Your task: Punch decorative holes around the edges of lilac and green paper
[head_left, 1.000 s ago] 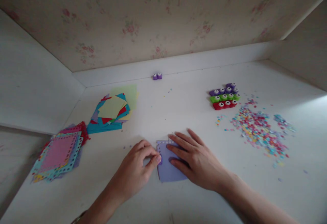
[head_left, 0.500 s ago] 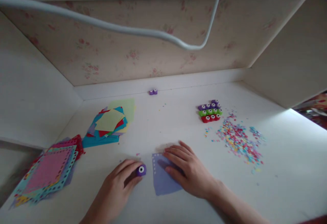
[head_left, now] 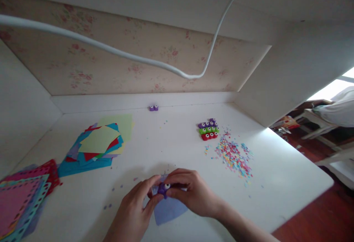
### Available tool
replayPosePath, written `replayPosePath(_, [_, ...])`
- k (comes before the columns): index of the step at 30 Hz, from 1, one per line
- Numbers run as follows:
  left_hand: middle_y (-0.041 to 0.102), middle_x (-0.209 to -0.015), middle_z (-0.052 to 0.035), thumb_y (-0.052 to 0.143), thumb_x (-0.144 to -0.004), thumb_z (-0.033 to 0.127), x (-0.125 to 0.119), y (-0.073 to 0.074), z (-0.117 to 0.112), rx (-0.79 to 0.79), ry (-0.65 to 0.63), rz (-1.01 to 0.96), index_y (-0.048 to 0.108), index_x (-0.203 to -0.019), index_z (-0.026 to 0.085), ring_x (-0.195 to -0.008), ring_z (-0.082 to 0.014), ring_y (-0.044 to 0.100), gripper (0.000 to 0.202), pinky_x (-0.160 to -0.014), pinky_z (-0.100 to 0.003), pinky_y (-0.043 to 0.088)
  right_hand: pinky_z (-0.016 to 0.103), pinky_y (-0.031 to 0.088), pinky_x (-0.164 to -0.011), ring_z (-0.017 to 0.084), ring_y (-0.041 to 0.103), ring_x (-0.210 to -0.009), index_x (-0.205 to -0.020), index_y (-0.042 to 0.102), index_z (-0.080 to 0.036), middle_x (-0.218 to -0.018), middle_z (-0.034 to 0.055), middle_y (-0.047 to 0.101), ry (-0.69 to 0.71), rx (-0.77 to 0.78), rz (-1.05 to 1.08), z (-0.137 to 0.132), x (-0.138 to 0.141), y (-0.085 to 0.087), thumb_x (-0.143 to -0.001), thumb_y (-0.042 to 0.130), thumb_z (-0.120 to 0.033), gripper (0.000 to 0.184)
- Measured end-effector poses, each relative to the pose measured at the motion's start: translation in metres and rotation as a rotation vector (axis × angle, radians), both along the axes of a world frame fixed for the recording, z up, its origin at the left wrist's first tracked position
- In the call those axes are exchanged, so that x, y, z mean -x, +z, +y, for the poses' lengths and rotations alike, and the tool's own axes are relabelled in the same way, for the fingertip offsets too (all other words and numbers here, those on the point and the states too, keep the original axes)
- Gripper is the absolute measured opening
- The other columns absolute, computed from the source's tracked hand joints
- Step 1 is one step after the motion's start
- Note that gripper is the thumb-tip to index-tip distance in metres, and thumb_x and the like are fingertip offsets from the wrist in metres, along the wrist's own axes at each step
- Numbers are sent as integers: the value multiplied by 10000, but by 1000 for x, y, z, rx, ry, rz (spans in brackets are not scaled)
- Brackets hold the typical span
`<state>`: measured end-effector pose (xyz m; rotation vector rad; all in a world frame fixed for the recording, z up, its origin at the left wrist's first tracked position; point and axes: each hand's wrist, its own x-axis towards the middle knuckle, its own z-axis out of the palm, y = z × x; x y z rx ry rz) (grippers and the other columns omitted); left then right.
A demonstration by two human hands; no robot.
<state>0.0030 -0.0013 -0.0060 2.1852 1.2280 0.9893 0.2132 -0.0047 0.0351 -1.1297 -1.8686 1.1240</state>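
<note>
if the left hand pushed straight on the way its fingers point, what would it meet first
The left hand would first meet the purple punch right at its fingertips; just past that, probably the right hand's fingers, though depth is hard to judge here.

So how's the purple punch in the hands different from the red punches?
Colour: the purple punch is purple, the red punches red. The left hand and right hand hold the purple punch; the red punches sit untouched on the table. The purple punch is single, the red punches three in a row. All have white, eye-like tops.
</note>
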Motion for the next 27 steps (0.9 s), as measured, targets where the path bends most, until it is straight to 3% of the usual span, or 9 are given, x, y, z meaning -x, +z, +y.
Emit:
replayPosePath(3, [713, -880, -18, 547, -943, 437, 3, 0, -3, -14, 41, 15, 570, -1183, 259, -698, -152, 689, 300, -673, -244, 600, 273, 565, -716, 157, 694, -819, -969, 740, -224, -937, 43, 730, -75, 87, 51, 16, -17, 2, -861, 682, -367, 188])
replayPosePath(5, [705, -916, -32, 532, -952, 429, 6, 1, -3, -18, 62, 38, 564, -1178, 247, -711, -156, 688, 291, -678, -255, 601, 296, 570, -741, 165, 703, -825, -971, 727, -216, -927, 47, 742, -199, 57, 52, 40, -44, 4, -851, 670, -392, 221])
replayPosePath(7, [702, -1013, -51, 506, -968, 404, 10, 0, -2, -50, 67, 75, 558, -1185, 246, -777, -167, 698, 274, -724, -284, 603, 318, 560, -779, 179, 702, -847, -982, 733, -213, -953, 55, 749, -374, -40, -92, 71, -82, 7, -832, 664, -411, 258])
replayPosePath(10, [694, -1097, -63, 484, -980, 337, 13, -8, 1, -99, 63, 151, 565, -1197, 245, -912, -199, 701, 249, -800, -337, 598, 303, 538, -678, 188, 696, -731, -1085, 734, -207, -857, 55, 755, -807, -32, -536, 122, -144, 12, -837, 620, -464, 375])
replayPosePath(11, [694, -1104, -63, 485, -979, 315, 13, -10, 3, -105, 61, 172, 573, -1194, 243, -946, -208, 697, 244, -813, -348, 596, 316, 527, -683, 213, 697, -754, -1088, 741, -185, -854, 77, 756, -859, -30, -605, 137, -160, 13, -817, 643, -457, 397])
replayPosePath(15, [695, -1102, -59, 507, -962, 274, 12, -18, 7, -83, 51, 220, 604, -1162, 237, -975, -224, 690, 225, -833, -389, 591, 339, 503, -748, 271, 690, -875, -992, 777, -175, -914, 121, 761, -933, -48, -740, 171, -194, 9, -775, 675, -438, 356])
replayPosePath(22, [685, -1099, -56, 506, -956, 253, 15, -15, 11, -12, 60, 243, 629, -1125, 233, -964, -223, 679, 210, -844, -398, 577, 295, 502, -724, 245, 699, -852, -875, 792, -213, -893, 89, 773, -918, -24, -868, 187, -198, -4, -743, 691, -380, 236])
replayPosePath(27, [677, -1087, -51, 501, -952, 216, 13, -14, 12, 11, 28, 257, 632, -1109, 236, -971, -224, 660, 206, -870, -404, 549, 309, 499, -724, 263, 701, -860, -916, 793, -192, -937, 110, 772, -896, -20, -939, 195, -199, 4, -772, 659, -356, 256])
